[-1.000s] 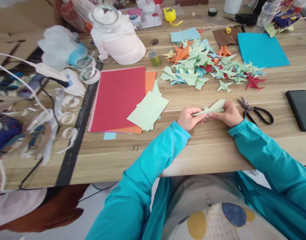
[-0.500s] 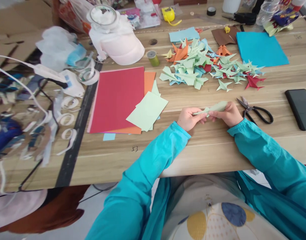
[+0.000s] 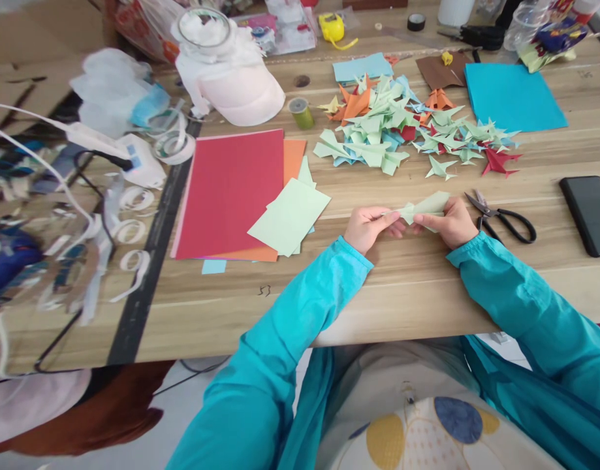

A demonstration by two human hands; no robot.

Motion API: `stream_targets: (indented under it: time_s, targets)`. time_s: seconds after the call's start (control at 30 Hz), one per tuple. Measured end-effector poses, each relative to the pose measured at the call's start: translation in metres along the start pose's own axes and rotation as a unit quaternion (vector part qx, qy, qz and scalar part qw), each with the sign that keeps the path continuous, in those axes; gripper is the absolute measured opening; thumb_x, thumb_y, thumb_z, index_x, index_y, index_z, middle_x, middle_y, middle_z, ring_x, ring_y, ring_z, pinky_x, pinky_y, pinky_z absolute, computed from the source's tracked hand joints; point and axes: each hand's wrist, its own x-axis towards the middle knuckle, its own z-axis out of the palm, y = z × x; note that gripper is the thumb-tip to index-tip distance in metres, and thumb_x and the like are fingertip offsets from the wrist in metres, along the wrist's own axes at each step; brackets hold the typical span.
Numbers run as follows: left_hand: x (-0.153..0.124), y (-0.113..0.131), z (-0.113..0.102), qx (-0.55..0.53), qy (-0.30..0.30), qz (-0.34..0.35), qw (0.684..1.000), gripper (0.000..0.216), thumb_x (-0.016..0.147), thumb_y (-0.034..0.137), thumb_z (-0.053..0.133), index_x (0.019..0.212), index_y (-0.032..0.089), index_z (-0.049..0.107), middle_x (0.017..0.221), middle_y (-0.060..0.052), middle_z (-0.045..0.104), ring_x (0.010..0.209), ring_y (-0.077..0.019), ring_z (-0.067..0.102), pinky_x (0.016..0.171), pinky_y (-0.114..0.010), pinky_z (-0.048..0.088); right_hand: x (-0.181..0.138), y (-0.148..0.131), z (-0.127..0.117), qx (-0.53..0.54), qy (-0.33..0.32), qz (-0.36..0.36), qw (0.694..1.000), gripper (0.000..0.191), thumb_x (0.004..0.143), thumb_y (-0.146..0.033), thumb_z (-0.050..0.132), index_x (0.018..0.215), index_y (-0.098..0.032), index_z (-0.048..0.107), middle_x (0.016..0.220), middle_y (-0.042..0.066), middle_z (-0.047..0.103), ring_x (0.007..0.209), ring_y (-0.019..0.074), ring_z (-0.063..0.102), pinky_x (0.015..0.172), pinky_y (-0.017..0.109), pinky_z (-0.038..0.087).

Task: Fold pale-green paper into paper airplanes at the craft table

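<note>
A partly folded piece of pale green paper (image 3: 431, 203) is held between my two hands above the wooden table. My left hand (image 3: 371, 227) pinches its narrow left end. With thumb and fingers, my right hand (image 3: 446, 223) grips the broader right side, whose flap stands up. Just right of that hand lie black-handled scissors (image 3: 506, 219), blades slightly apart. Beyond my hands is a heap of folded paper shapes (image 3: 378, 121), mostly pale green with some orange, red and blue. Pale green sheets (image 3: 290, 215) lie to the left, overlapping a red sheet (image 3: 231, 196).
A black phone (image 3: 588, 214) lies at the right. Blue paper (image 3: 515, 96) and a tape measure (image 3: 331, 29) are at the back. A thread spool (image 3: 300, 113) stands near a pale cap (image 3: 241, 91). Cables and tape rolls (image 3: 175, 149) crowd the left side.
The pale green paper has opened out a little, with its right flap raised and more of its face showing. My left hand has shifted slightly left.
</note>
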Motion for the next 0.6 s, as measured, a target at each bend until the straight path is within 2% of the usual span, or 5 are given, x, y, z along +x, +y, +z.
stream_targets:
  time_s: [0.1, 0.3, 0.6]
  targets:
    - [-0.0003, 0.0, -0.0002, 0.001, -0.006, -0.005, 1.0, 0.025, 0.068, 0.037, 0.068, 0.066, 0.012, 0.068, 0.065, -0.006, 0.068, 0.053, -0.0136, 0.062, 0.055, -0.027, 0.049, -0.0003, -0.0006, -0.0001, -0.011, -0.007, 0.002, 1.0, 0.023, 0.059, -0.033, 0.077, 0.06, -0.013, 0.067, 0.056, 0.003, 0.066, 0.049, 0.015, 0.06, 0.051, 0.029, 0.052]
    - [-0.0006, -0.0001, -0.0006, -0.013, -0.031, -0.023, 0.999, 0.035, 0.073, 0.046, 0.061, 0.069, 0.012, 0.069, 0.07, -0.009, 0.07, 0.057, -0.016, 0.064, 0.057, -0.028, 0.049, 0.0006, 0.0036, -0.0008, 0.037, -0.012, 0.006, 0.999, 0.028, 0.056, -0.04, 0.078, 0.062, -0.014, 0.068, 0.057, 0.003, 0.066, 0.047, 0.015, 0.06, 0.047, 0.029, 0.054]
    - [-0.0011, 0.0009, -0.0003, -0.017, -0.049, -0.015, 0.999, 0.038, 0.073, 0.049, 0.059, 0.071, 0.013, 0.069, 0.072, -0.009, 0.07, 0.059, -0.0171, 0.065, 0.058, -0.03, 0.05, 0.0013, 0.005, -0.0026, 0.064, -0.011, 0.037, 0.997, 0.021, 0.058, -0.033, 0.078, 0.061, -0.015, 0.068, 0.057, 0.003, 0.066, 0.047, 0.0153, 0.06, 0.045, 0.029, 0.053]
